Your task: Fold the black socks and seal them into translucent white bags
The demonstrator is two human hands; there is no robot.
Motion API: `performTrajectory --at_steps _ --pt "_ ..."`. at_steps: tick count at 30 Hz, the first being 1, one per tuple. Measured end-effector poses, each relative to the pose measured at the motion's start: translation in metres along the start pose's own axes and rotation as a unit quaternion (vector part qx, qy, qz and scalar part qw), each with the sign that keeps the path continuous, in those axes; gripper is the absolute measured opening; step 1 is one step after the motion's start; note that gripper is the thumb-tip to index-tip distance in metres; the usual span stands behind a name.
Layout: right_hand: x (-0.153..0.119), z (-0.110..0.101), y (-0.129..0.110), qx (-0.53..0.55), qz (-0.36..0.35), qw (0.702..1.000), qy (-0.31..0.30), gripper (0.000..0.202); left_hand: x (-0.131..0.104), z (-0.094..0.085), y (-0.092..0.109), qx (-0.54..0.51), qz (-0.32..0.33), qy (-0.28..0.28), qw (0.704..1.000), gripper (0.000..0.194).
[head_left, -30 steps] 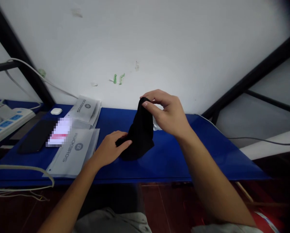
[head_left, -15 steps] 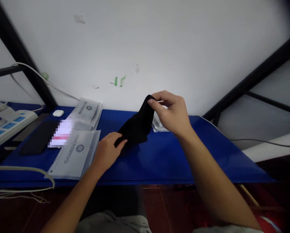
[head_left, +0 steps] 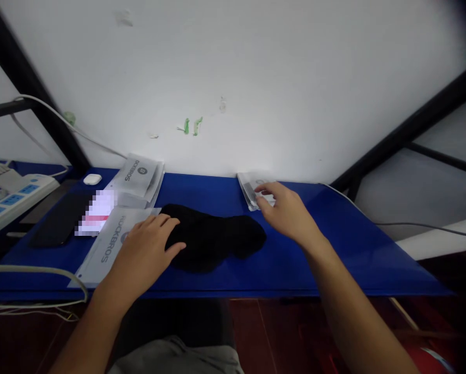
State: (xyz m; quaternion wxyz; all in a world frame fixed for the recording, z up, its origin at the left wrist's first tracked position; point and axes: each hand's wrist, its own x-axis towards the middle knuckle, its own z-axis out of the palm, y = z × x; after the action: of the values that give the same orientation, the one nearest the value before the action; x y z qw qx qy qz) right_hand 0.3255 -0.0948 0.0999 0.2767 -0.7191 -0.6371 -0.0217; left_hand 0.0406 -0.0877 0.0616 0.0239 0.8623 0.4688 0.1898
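Note:
A soft black fabric piece (head_left: 213,236) lies spread on the blue table; its exact kind cannot be made out. My left hand (head_left: 150,249) rests at its left end, fingers stretched and thumb apart, touching the cloth without gripping it. My right hand (head_left: 281,210) is raised to the right of the cloth, holding nothing, its thumb and fingers parted. Just behind those fingertips lies a small stack of translucent plastic bags (head_left: 248,189), partly covered by the hand. Under my left hand is a frosted ROCKBROS bag (head_left: 100,265), partly hidden.
Another pile of ROCKBROS bags (head_left: 135,174) sits near the wall. A dark phone (head_left: 55,228), a white earbud case (head_left: 92,179) and a power strip (head_left: 20,195) with cables are on the left. Black metal bars (head_left: 404,119) slant at both sides of the blue table (head_left: 357,259).
The black cloth, held up between both hands before, now lies flat on the table. My right hand let go and moved lower and slightly right; my left hand opened and shifted left.

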Motion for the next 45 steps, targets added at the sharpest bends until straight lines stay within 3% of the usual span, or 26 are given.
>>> performTrajectory --at_steps 4,9,12,15,19,22,26,30,34,38,41,45 --pt "-0.02 0.002 -0.011 -0.077 -0.022 0.991 -0.104 0.02 0.004 0.015 0.013 -0.037 0.024 -0.027 0.999 0.025" --pt "-0.047 0.003 -0.011 -0.214 0.041 0.956 -0.198 0.03 -0.005 0.034 0.024 -0.054 0.08 -0.111 0.989 0.03" --pt "-0.063 0.014 -0.008 -0.246 0.057 0.936 -0.245 0.033 -0.01 0.041 0.022 -0.04 0.096 -0.131 0.986 0.028" --pt "-0.073 0.033 -0.007 -0.235 0.04 0.941 -0.239 0.021 -0.011 0.048 0.019 -0.026 0.099 -0.108 0.989 0.016" --pt "-0.069 0.047 -0.008 -0.218 -0.003 0.95 -0.224 0.015 -0.009 0.052 0.011 -0.028 0.095 -0.066 0.993 0.021" --pt "-0.057 0.033 0.002 -0.229 -0.027 0.951 -0.208 0.019 -0.009 0.047 -0.002 -0.013 0.073 -0.018 0.997 0.026" --pt "-0.044 0.003 0.024 -0.265 0.003 0.96 -0.088 0.023 -0.012 0.032 -0.018 0.02 0.03 0.049 0.998 0.031" --pt "-0.048 0.0 0.024 -0.271 -0.02 0.962 -0.011 0.028 -0.017 0.024 -0.009 0.024 0.043 0.069 0.996 0.036" --pt "-0.065 0.02 -0.007 -0.172 -0.112 0.975 -0.088 0.014 -0.021 0.031 0.016 -0.028 0.117 0.01 0.993 0.03" --pt "-0.084 0.041 -0.035 -0.094 -0.201 0.957 -0.186 0.005 -0.021 0.046 0.026 -0.004 0.13 -0.078 0.988 0.026" --pt "-0.092 0.053 -0.046 -0.085 -0.229 0.953 -0.182 0.015 -0.018 0.054 0.027 -0.006 0.106 -0.095 0.99 0.027" --pt "-0.09 0.058 -0.044 -0.098 -0.244 0.951 -0.162 0.008 -0.018 0.052 0.024 -0.098 0.104 -0.058 0.988 0.024"
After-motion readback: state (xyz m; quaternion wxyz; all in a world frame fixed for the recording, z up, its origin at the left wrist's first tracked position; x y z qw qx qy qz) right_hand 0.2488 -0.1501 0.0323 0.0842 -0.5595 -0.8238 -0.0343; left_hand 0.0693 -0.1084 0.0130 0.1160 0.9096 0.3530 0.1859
